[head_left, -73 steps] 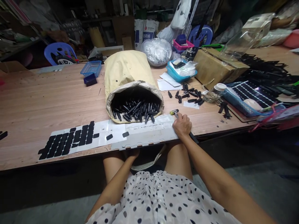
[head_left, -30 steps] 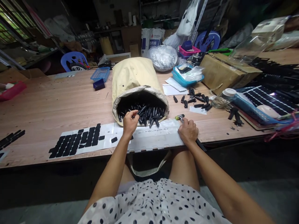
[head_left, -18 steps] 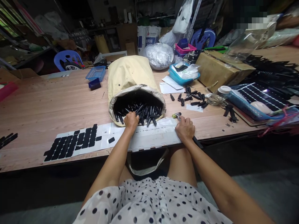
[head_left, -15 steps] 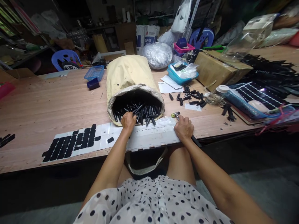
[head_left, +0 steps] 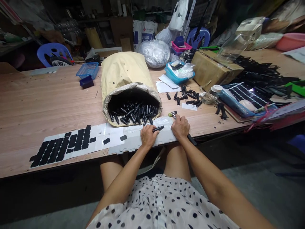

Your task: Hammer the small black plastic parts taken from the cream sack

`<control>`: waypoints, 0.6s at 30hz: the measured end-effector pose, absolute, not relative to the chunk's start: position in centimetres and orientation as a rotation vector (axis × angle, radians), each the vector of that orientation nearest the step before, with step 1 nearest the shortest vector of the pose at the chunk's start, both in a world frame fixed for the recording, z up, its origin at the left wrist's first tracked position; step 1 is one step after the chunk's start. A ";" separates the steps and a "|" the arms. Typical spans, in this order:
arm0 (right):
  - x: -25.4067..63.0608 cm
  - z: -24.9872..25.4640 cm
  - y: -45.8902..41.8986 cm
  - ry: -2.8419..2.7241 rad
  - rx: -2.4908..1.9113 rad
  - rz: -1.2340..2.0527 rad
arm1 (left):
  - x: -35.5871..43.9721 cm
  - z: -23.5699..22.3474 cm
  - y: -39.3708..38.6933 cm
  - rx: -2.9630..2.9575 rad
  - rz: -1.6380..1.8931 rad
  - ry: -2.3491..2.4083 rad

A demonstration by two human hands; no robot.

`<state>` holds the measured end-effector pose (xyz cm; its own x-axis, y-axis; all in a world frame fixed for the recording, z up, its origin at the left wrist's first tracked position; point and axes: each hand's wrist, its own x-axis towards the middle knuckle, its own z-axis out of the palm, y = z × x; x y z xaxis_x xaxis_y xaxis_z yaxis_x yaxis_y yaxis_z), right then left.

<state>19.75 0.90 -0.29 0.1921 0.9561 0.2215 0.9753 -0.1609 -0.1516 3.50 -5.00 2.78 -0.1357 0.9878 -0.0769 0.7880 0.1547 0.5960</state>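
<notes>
My left hand (head_left: 148,136) pinches a small black tapered part (head_left: 159,128), which points right over the white board (head_left: 134,143) at the table's front edge. My right hand (head_left: 180,127) is wrapped around the shaft of a small hammer (head_left: 172,113). The hammer's yellow-and-black head sticks out beyond my fingers, and its dark handle end shows below the hand. Just behind my left hand a cream sack (head_left: 127,68) lies on its side, mouth towards me. Inside it is a heap of similar black parts (head_left: 135,111).
To the left, rows of black rounded pieces (head_left: 51,149) lie on a white sheet. Loose black parts (head_left: 190,93) are scattered right of the sack. Farther back stand a blue basket (head_left: 177,78) and a cardboard box (head_left: 209,68). A blue tray (head_left: 238,105) sits at right.
My left hand has come out of the sack's mouth, moving right and nearer with a black part. The right hand keeps hold of the hammer. The view has shifted slightly to the right.
</notes>
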 end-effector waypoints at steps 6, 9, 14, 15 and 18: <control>20.4 0.2 1.2 -1.831 -2.176 0.020 | 2.9 2.1 -4.5 1.715 0.570 1.967; 21.2 0.7 0.7 -1.749 -2.074 0.167 | 2.9 1.8 -4.5 1.721 0.560 1.962; 21.1 1.3 -2.7 -1.732 -1.705 0.326 | 3.1 1.7 -4.3 1.712 0.557 1.961; 20.9 1.3 -3.5 -1.764 -1.650 0.368 | 3.1 1.7 -4.2 1.710 0.553 1.963; 19.8 1.2 -5.5 -1.856 -1.562 0.440 | 3.0 1.9 -4.0 1.719 0.537 1.955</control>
